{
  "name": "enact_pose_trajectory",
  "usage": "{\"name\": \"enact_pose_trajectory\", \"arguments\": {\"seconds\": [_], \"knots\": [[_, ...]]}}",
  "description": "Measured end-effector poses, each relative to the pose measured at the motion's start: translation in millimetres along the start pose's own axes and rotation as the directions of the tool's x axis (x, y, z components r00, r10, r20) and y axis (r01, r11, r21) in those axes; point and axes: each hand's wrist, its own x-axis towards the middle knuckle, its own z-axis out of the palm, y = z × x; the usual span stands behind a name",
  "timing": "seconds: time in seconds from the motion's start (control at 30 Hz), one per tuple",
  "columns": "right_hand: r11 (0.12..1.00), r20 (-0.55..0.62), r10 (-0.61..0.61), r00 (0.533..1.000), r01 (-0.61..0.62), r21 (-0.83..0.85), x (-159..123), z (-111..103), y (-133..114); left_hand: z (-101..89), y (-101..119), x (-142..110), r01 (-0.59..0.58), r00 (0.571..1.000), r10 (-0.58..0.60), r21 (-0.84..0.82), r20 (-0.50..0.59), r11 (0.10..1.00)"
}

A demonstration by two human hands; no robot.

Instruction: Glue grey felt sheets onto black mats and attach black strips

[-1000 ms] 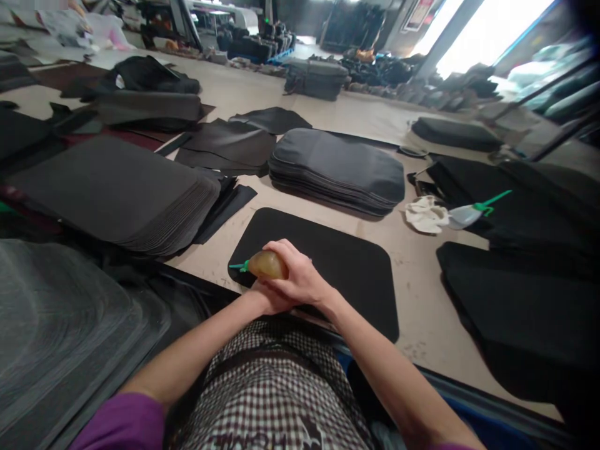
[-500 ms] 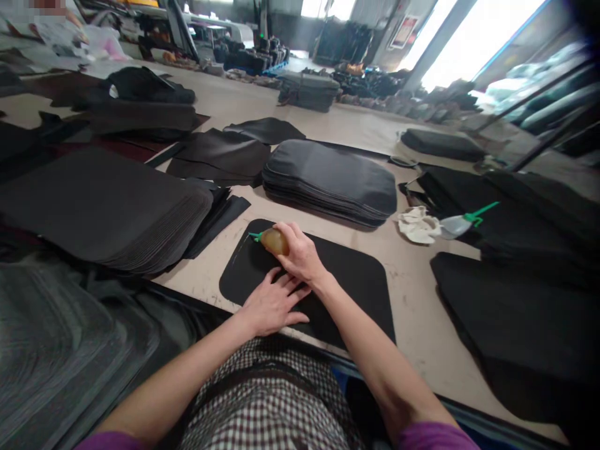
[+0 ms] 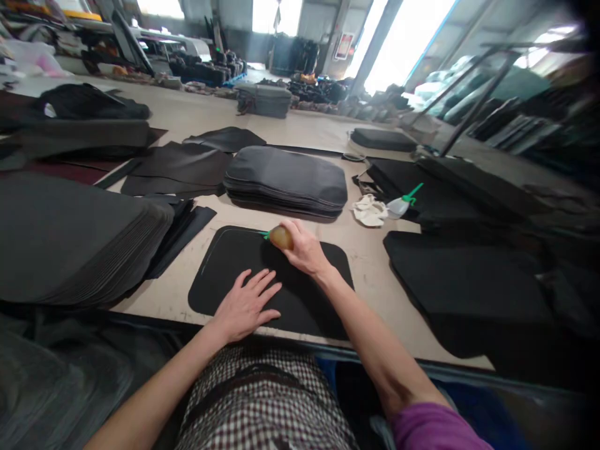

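Note:
A black rounded rectangular sheet (image 3: 225,275) lies flat on the table in front of me. My left hand (image 3: 248,300) rests on it with fingers spread. In my right hand (image 3: 304,250) is a squeeze bottle (image 3: 280,238) of amber liquid, tipped to the left. Its green nozzle points down at the sheet's far edge, and my fingers wrap its back half. A thin pale line curves along the sheet's left and far-left edge up to near the nozzle.
Behind the sheet sits a stack of black rounded pieces (image 3: 285,178). A large dark stack (image 3: 79,237) stands at left; more dark sheets (image 3: 469,287) lie at right. A white cloth (image 3: 370,210) and a second green-nozzled bottle (image 3: 398,207) are at the right back.
My right hand has drawn the bottle rightward along the sheet's far edge, and the pale line is longer. My left hand is now farther from the right one. The view has turned right.

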Motion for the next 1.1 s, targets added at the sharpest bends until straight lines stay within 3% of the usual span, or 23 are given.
{"name": "enact_pose_trajectory", "arguments": {"seconds": [0.27,0.47,0.63,0.83,0.97,1.1], "knots": [[0.962,-0.076,0.195,0.978,-0.206,-0.182,-101.2,-95.5,65.1,2.2,-0.7,0.1,-0.038,0.999,0.038,0.046,0.004,0.998],[0.913,-0.205,0.297,0.933,-0.340,-0.224,-152.9,-120.0,83.1,11.0,-5.8,-0.3,-0.070,0.997,0.071,0.069,-0.011,0.995],[0.919,-0.195,0.312,0.930,-0.347,-0.188,-177.0,-130.5,68.0,12.1,-6.1,-0.6,-0.072,0.997,0.072,0.062,-0.002,0.995],[0.922,-0.135,0.351,0.927,-0.367,-0.121,-218.9,-157.1,26.1,9.5,-6.3,-0.8,-0.072,0.997,0.072,0.015,0.004,0.997],[0.905,-0.096,0.418,0.904,-0.423,-0.044,-255.9,-170.9,-8.5,11.7,-8.5,-0.7,-0.067,0.998,0.067,-0.006,0.008,0.998],[0.858,-0.114,0.511,0.852,-0.513,0.010,-291.3,-169.6,-36.5,12.5,-9.1,-1.4,-0.064,0.998,0.064,-0.025,0.020,0.998]]}}
